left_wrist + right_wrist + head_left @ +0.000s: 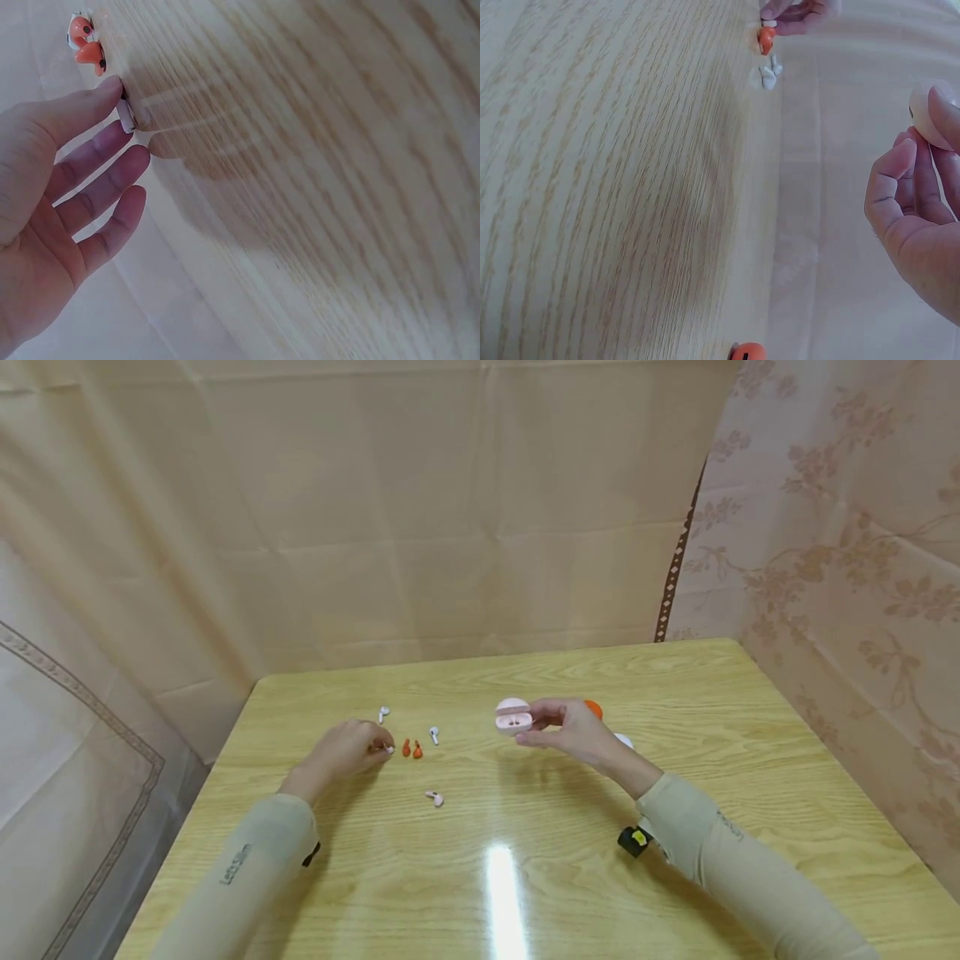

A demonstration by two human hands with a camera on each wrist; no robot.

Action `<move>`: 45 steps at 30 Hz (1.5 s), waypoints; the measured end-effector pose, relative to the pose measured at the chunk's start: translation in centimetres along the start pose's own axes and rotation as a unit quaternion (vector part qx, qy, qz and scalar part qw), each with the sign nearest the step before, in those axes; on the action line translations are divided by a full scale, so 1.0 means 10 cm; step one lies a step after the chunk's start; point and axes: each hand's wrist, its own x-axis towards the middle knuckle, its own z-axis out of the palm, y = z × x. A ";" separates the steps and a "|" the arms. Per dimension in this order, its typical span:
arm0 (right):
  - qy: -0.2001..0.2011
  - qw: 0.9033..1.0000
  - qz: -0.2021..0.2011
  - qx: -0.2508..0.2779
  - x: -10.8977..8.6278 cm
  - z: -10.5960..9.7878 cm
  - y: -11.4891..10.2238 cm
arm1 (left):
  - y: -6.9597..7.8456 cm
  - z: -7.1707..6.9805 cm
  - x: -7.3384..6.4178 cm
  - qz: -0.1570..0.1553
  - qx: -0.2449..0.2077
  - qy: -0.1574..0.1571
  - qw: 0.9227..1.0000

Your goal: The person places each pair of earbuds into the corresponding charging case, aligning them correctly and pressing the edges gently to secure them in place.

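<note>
My left hand [348, 752] pinches a pale pink earbud [126, 118] between thumb and forefinger, low at the tabletop. The other fingers are spread and loosely bent in the left wrist view. My right hand [572, 732] holds a pale pink earbud charging case [513, 724] above the table, its lid raised and its inside facing me. Two orange earbuds [412, 749] lie just right of the left hand. Another pink earbud [436, 798] lies nearer to me. One white earbud [383, 714] lies behind the left hand, and a second white earbud [434, 735] beside the orange ones.
An orange case [594, 708] and a white case [624, 740] stand on the wooden table [420, 877], partly hidden behind my right hand and wrist. Cloth curtains [450, 527] hang behind the table and at both sides.
</note>
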 end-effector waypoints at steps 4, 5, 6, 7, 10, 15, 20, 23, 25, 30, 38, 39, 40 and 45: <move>0.000 1.000 0.005 0.004 0.00 0.00 0.00 | 0.02 -0.02 0.00 -0.009 -0.002 -0.005 1.000; 0.000 1.000 0.007 0.005 0.00 0.00 0.00 | 0.03 -0.02 0.00 -0.013 -0.004 -0.007 1.000; -0.001 1.000 0.008 0.007 0.00 -0.01 0.00 | 0.03 -0.02 0.00 -0.016 -0.006 -0.008 1.000; -0.001 1.000 0.009 0.007 0.00 -0.01 0.00 | 0.04 -0.02 0.01 -0.022 -0.009 -0.010 1.000; -0.002 1.000 0.010 0.010 0.00 -0.01 0.00 | 0.04 -0.01 0.01 -0.034 -0.025 -0.008 0.999; -0.003 1.000 0.011 0.007 -0.01 -0.02 -0.01 | 0.02 0.00 -0.01 -0.020 -0.036 0.029 0.999; -0.006 1.000 0.013 0.004 -0.01 -0.02 -0.01 | 0.04 -0.01 -0.01 -0.003 -0.038 0.062 0.997; -0.007 1.000 0.011 0.008 0.00 -0.01 0.00 | 0.10 -0.01 0.02 0.025 -0.032 0.089 0.995; -0.007 1.000 0.007 0.011 0.01 -0.01 0.00 | 0.17 -0.02 0.06 0.044 -0.031 0.105 0.993; -0.009 1.000 0.007 0.011 0.02 0.01 0.01 | 0.33 -0.03 0.16 0.062 -0.035 0.119 0.990; -0.012 1.000 0.012 0.013 0.02 0.01 -0.01 | 0.48 -0.02 0.25 0.070 -0.051 0.133 0.987; -0.013 1.000 0.011 0.014 0.02 0.01 -0.01 | 0.49 -0.02 0.26 0.074 -0.050 0.136 0.987; -0.012 1.000 0.011 0.015 0.02 0.01 -0.01 | 0.50 -0.02 0.27 0.079 -0.048 0.139 0.986; -0.011 1.000 0.012 0.017 0.02 0.01 -0.03 | 0.58 -0.03 0.34 0.135 -0.008 0.187 0.973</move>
